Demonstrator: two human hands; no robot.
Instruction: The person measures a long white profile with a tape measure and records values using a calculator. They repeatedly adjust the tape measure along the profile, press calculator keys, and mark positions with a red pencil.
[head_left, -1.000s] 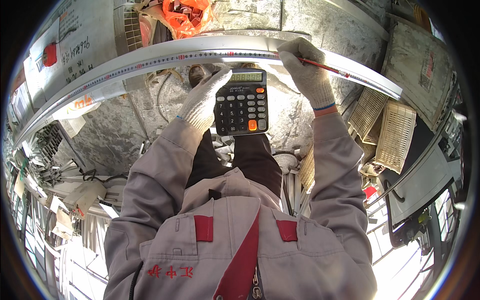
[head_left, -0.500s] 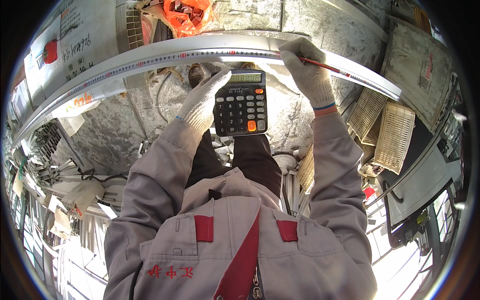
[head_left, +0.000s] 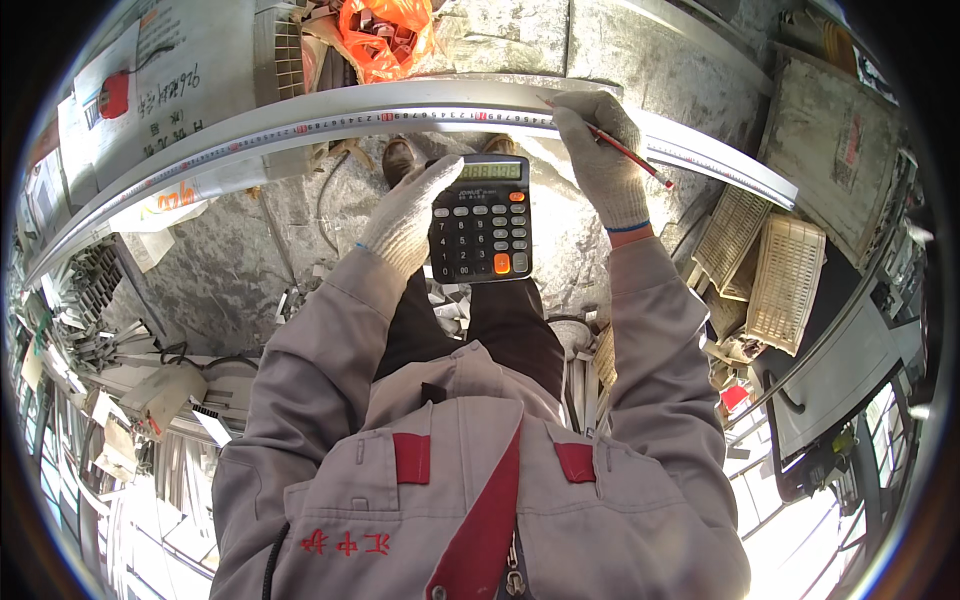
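A black desk calculator [head_left: 480, 232] with grey and orange keys is gripped along its left side by my left hand [head_left: 410, 212], in a white knit glove. The thumb lies by the display. My gloved right hand [head_left: 603, 150] pinches a red pencil [head_left: 625, 152], its back end slanting down to the right and its tip over the long pale bar [head_left: 440, 92]. Along that bar runs a ruler scale [head_left: 345, 122], curved by the lens, passing beyond the calculator's top edge and behind my right hand.
An orange plastic bag [head_left: 385, 40] with small pieces in it lies past the bar. Wicker baskets [head_left: 785, 282] and a grey board [head_left: 840, 150] stand at the right. A large white panel with handwriting [head_left: 190, 80] fills the upper left. Metal offcuts [head_left: 95, 340] are heaped at far left.
My right hand has shifted slightly left and turned, so the pencil now slants more steeply, its back end off the bar. The left hand keeps its hold on the calculator.
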